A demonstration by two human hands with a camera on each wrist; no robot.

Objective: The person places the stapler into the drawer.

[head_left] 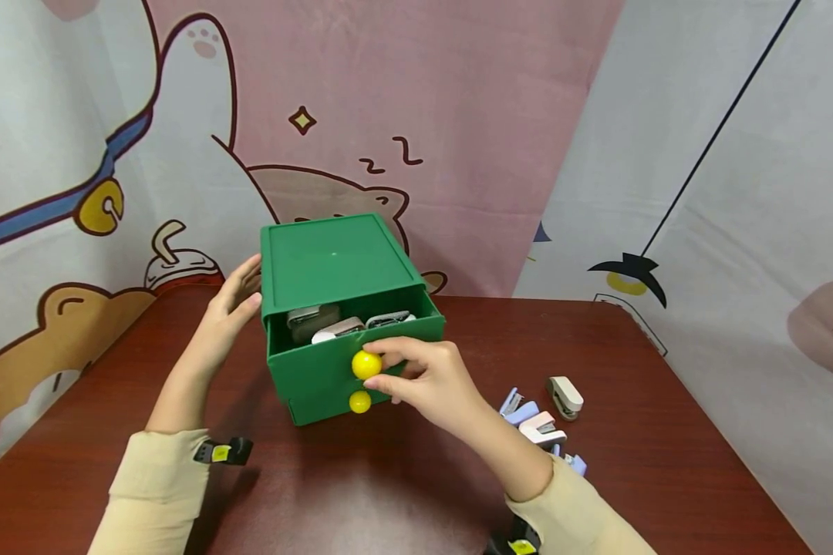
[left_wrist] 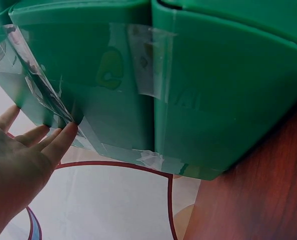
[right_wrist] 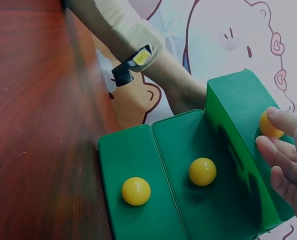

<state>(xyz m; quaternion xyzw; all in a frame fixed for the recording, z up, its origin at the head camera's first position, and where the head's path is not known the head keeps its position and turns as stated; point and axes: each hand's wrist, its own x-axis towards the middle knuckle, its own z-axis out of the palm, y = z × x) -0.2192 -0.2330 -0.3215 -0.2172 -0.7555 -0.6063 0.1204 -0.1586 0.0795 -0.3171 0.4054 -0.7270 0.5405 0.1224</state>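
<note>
Several staplers (head_left: 543,428) lie near the green drawers (head_left: 319,378), one partly hidden.

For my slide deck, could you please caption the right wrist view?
Right hand pinches the yellow knob of a pulled-out green drawer.

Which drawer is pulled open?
The top drawer, whose yellow knob the right hand pinches: it juts out, while the middle drawer and bottom drawer below it sit closed.
</note>
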